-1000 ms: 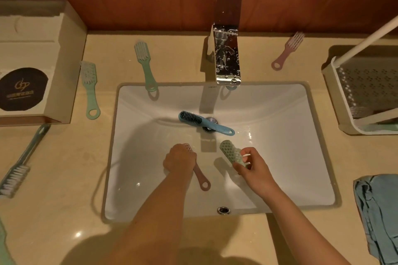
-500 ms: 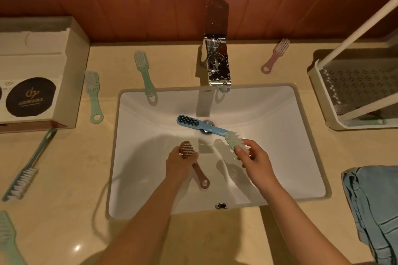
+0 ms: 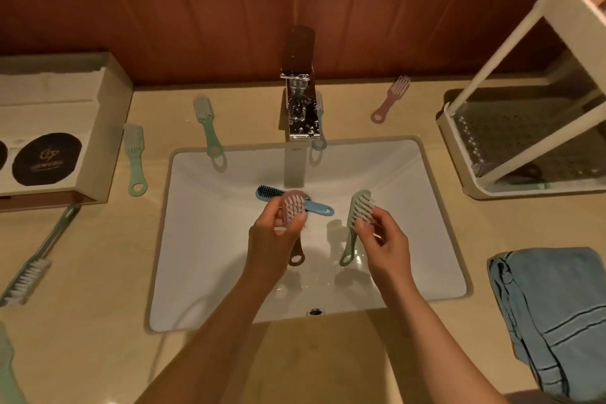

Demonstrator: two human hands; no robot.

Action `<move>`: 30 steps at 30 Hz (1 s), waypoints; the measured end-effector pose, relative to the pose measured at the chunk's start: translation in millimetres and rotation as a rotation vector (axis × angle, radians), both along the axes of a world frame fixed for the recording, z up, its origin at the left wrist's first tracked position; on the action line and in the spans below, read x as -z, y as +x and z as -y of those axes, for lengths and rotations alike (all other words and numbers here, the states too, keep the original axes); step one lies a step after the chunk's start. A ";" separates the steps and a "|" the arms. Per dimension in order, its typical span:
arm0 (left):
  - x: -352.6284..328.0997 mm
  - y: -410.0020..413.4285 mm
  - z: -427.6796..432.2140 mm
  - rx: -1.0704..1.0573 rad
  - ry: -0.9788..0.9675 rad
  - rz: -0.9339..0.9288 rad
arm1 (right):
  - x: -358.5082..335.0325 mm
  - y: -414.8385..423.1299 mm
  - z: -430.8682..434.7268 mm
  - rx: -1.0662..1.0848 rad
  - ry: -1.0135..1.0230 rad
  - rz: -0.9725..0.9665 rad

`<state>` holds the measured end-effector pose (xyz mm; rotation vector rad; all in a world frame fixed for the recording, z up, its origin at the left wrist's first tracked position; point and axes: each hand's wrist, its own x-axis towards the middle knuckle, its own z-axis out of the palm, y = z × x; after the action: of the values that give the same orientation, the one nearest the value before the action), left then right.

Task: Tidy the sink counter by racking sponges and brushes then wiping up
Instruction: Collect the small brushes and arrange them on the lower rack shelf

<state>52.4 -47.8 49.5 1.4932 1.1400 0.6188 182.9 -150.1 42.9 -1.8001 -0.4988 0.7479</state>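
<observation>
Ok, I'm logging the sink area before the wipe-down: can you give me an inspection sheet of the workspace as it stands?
Surface: beige counter around a white sink; wet patches in the basin.
Job's things: pink brush and green brush held over the sink; blue brush lying across the drain; rack at right; blue cloth on the counter near it.
Clutter: loose on the counter, a faucet-side green brush, a box-side green brush, a pink counter brush, a long-handled brush.
Hands: left hand grips the pink brush; right hand pinches the green brush.
Cables: nothing seen.
Surroundings: faucet, wood-panelled wall, box at left.
</observation>
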 end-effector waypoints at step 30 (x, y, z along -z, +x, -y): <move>-33.4 164.9 100.3 0.008 0.343 0.011 | -41.4 251.1 128.5 0.027 0.002 0.277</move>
<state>217.3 -148.2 82.9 1.7791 1.0553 0.8482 434.0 -278.6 84.3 -1.9158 -0.6552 0.4805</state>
